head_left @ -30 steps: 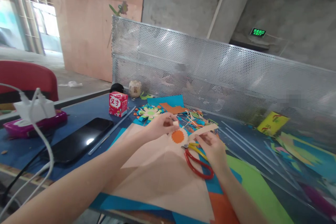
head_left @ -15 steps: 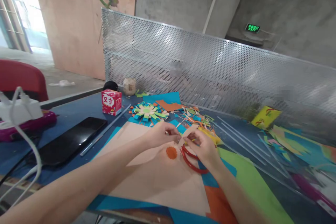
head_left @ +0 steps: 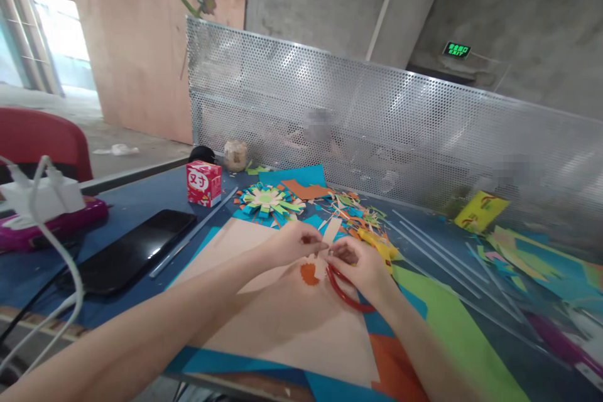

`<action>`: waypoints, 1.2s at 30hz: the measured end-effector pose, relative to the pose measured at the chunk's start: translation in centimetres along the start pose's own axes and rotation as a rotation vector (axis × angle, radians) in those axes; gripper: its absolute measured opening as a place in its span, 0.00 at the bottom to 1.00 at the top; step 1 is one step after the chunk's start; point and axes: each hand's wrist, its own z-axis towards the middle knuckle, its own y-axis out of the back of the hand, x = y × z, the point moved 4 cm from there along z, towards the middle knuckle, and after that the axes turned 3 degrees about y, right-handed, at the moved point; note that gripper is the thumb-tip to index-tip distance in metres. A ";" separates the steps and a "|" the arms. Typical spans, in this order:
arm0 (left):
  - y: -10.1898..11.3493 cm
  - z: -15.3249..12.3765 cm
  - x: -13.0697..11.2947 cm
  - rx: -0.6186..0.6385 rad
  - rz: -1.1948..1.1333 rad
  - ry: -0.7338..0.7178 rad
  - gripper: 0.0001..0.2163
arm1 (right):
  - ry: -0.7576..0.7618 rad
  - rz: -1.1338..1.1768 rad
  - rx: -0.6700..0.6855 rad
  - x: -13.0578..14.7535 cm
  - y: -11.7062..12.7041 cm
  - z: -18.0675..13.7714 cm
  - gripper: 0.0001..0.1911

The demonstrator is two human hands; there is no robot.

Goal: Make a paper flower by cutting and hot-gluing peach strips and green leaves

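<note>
Right hand [head_left: 363, 269] shifted nearer left hand [head_left: 293, 244], fingers [head_left: 347, 245] curled, pale strip [head_left: 332, 229] between

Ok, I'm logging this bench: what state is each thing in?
Left hand, curled at the paper strip, grip unclear
Right hand, likewise
Paper strip, slanting upward
Orange disc, scalloped edge
Scissors, mostly hidden, open or shut unclear
Phone, flat, screen dark
Red box, upright
Paper flower, petals spread
Yellow packet, tilted
Exit sign, lit

We've a blue tbl [head_left: 136, 198] w/ blk phone [head_left: 134, 252], red box [head_left: 204, 184], jar [head_left: 235, 156], clear strip [head_left: 194, 232], paper scraps [head_left: 357, 208] & grn sheet [head_left: 452, 326] directly on it.
</note>
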 end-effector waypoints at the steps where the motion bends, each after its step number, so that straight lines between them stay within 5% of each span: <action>1: 0.3 0.1 0.2 -0.039 -0.004 0.004 0.13 | 0.006 -0.087 -0.012 -0.1 0.3 -0.1 0.08; 5: 2.2 0.6 1.7 -0.201 -0.120 0.167 0.11 | 0.013 -0.481 0.026 -0.9 1.3 -0.9 0.10; 11: 3.3 0.8 3.8 -0.331 -0.399 0.360 0.10 | -0.020 -0.613 0.071 -1.8 0.9 -1.7 0.10; 18: 4.1 0.6 4.9 -0.520 -0.488 0.316 0.16 | -0.046 -0.753 0.038 -1.7 0.6 -1.5 0.09; 24: 6.4 0.7 5.3 -0.661 -0.331 0.221 0.12 | 0.067 -0.737 -0.237 -0.6 2.2 -0.8 0.13; 27: 7.7 0.8 4.5 -0.634 -0.148 0.055 0.10 | 0.162 -0.667 -0.345 0.2 2.8 -0.7 0.16; 36: 8.9 0.5 2.8 -0.315 0.159 -0.119 0.08 | 0.151 -0.641 -0.221 0.8 2.3 -0.8 0.20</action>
